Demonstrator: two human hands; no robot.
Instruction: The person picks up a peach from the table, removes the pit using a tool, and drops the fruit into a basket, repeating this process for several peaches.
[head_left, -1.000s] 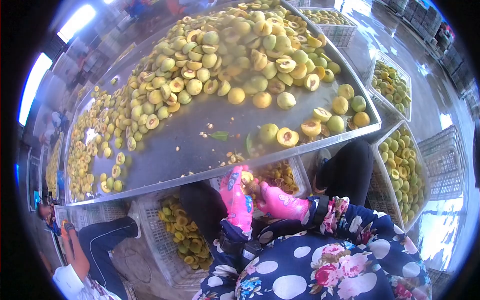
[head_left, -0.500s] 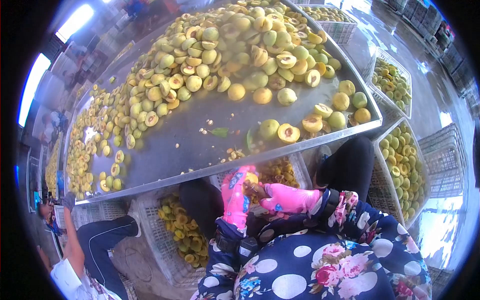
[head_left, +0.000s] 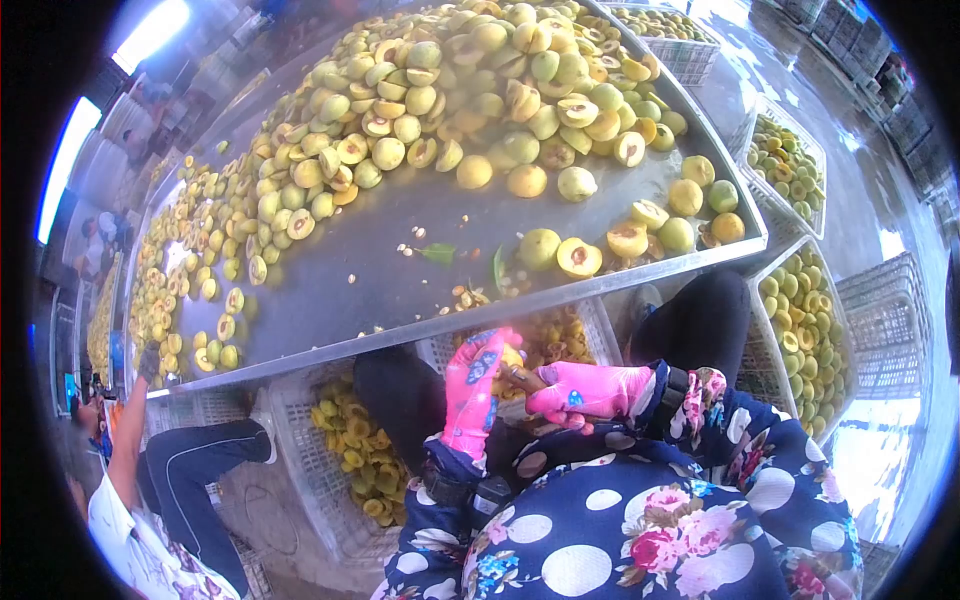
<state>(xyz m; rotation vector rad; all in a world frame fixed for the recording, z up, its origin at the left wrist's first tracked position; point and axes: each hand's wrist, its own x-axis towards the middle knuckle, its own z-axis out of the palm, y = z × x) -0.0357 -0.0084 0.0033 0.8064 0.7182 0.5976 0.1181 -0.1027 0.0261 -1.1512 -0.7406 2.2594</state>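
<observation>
In a pink patterned glove, my left hand (head_left: 474,385) is closed around a piece of yellow stone fruit (head_left: 511,357), over a crate below the table's near edge. My right hand (head_left: 592,389), also gloved in pink, is closed on a small brown tool (head_left: 524,378) whose end meets the fruit. The tool's exact kind is not clear. Beneath both hands, a white plastic crate (head_left: 600,335) holds cut yellow pieces. On the metal table (head_left: 370,285) above them lies a large heap of yellow-green stone fruit (head_left: 410,110), many split with pits showing.
Loose pits (head_left: 468,296) and a green leaf (head_left: 437,252) lie on the tabletop. Another crate of cut fruit (head_left: 365,455) stands left of my legs. Full fruit crates (head_left: 808,335) line the right side. A co-worker's arm (head_left: 128,440) reaches to the table at left.
My right hand has turned slightly, with its fingers now showing lower and the brown tool more visible. My left hand stays at the fruit. The co-worker's arm has shifted slightly.
</observation>
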